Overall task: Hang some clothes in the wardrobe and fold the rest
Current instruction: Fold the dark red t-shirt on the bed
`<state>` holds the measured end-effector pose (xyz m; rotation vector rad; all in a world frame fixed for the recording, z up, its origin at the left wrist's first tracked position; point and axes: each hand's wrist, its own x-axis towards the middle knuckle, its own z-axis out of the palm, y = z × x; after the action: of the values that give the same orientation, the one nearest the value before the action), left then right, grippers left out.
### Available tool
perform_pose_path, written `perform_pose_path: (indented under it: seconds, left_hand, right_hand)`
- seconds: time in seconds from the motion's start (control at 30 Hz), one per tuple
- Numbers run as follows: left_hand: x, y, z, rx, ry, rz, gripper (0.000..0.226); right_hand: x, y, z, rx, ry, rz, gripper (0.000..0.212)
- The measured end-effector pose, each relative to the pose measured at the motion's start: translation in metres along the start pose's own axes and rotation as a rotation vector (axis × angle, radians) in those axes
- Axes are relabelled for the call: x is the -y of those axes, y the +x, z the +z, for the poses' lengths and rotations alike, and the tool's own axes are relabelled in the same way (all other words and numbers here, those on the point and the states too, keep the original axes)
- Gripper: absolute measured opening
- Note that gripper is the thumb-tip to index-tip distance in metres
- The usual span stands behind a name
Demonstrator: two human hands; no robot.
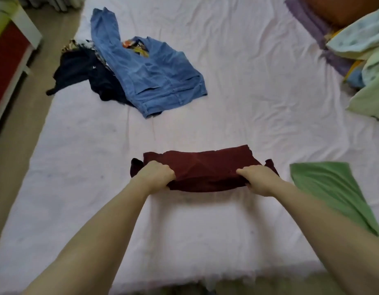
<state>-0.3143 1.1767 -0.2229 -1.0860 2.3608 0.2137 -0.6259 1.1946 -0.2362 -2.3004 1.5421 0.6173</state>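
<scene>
- Head view: the left hand [157, 174] and the right hand [257, 179] each clench one end of a dark red garment [202, 167], folded into a band at lower centre on the bed [248, 81].
- No readable writing; a small white mark on the dark clothes [77, 71], upper left, is illegible.
- Jeans [154, 77] partly cover those and some patterned pieces. A green cloth [329, 188] lies at right; the bedding [365, 60] is cut off upper right.

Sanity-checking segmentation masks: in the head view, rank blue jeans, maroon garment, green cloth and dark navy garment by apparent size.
1. blue jeans, clearly largest.
2. green cloth and maroon garment: alike, not ranked; the green runs toward the frame edge and the maroon is folded in both hands.
3. dark navy garment: partly hidden under the jeans, so unsure.
</scene>
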Motion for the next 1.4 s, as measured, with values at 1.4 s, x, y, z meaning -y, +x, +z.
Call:
perform_pose_path:
  seconds: [1.4]
  left_hand:
    - [-0.011, 0.183, 0.131, -0.417, -0.346, -0.411, 0.031]
  right_hand:
    - [0.002, 0.173, 0.136, -0.600, 0.194, 0.070, 0.023]
